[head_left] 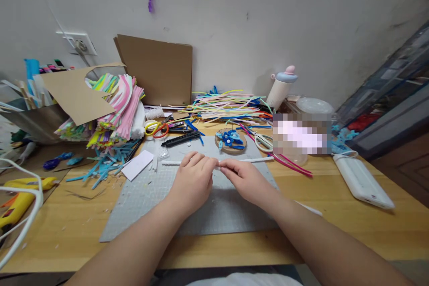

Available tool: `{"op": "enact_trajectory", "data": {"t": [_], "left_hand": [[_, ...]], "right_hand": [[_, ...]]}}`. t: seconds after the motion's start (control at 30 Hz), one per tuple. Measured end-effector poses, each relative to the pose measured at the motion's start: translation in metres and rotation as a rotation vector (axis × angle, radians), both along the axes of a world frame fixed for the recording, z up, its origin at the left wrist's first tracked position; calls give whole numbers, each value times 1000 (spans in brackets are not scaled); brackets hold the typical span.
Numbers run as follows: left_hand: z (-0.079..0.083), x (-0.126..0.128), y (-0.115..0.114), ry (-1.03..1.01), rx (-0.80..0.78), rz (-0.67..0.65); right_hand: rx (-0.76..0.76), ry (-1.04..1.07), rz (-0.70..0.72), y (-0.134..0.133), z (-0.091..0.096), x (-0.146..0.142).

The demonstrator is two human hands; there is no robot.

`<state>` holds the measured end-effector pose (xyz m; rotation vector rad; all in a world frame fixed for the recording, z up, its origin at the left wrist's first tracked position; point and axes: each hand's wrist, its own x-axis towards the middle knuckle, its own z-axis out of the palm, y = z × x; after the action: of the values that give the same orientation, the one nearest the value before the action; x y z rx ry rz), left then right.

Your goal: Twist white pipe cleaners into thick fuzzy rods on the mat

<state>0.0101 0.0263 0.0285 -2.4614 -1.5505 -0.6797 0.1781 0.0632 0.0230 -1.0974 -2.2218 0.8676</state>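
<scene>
A white pipe cleaner [260, 159] stretches sideways above the grey cutting mat [134, 214], its two ends sticking out past my hands. My left hand [196, 178] is closed around its left part, fingers curled over it. Close beside, my right hand [243, 178] pinches the stem near its middle between thumb and fingertips. The fingertips of both hands almost meet. Just behind them, a blue pipe-cleaner flower [229, 137] lies on a small round dish [246, 145].
Scissors with orange and yellow handles [157, 128] and white-handled scissors [263, 141] lie behind the mat. Loose coloured pipe cleaners [228, 107] pile up by the wall. A yellow glue gun [20, 201] is at left, a white power bank [363, 181] at right, and a bottle [281, 87] behind.
</scene>
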Motion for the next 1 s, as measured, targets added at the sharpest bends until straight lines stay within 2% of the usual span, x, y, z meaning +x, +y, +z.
{"op": "enact_trajectory", "data": {"t": [0.13,0.2,0.33,0.47,0.6,0.7,0.77,0.83,0.9,1.0], "left_hand": [[-3,-4,1,-39,147,36],[-5,-7,2,-33,132,34],[-7,-9,1,-19,35,-70],[-3,-8,-2,-56,73,-124],[14,-23,2,-18,53,-167],[27,-40,9,-45,-84,-248],[31,-47,12,-121,-197,-299],[30,-49,14,-249,-318,-316],[25,-47,13,-453,-467,-273],[15,-37,13,-809,-690,-174]], "right_hand": [[-127,32,-35,3,0,1],[-156,57,-42,6,0,2],[-95,91,-72,9,-2,4],[77,16,-94,7,0,7],[363,-295,-44,-2,7,8],[504,-456,106,-9,14,9],[514,-438,245,-12,20,10],[455,-345,374,-14,25,11],[371,-207,444,-14,29,12],[278,2,398,-15,31,13]]}}
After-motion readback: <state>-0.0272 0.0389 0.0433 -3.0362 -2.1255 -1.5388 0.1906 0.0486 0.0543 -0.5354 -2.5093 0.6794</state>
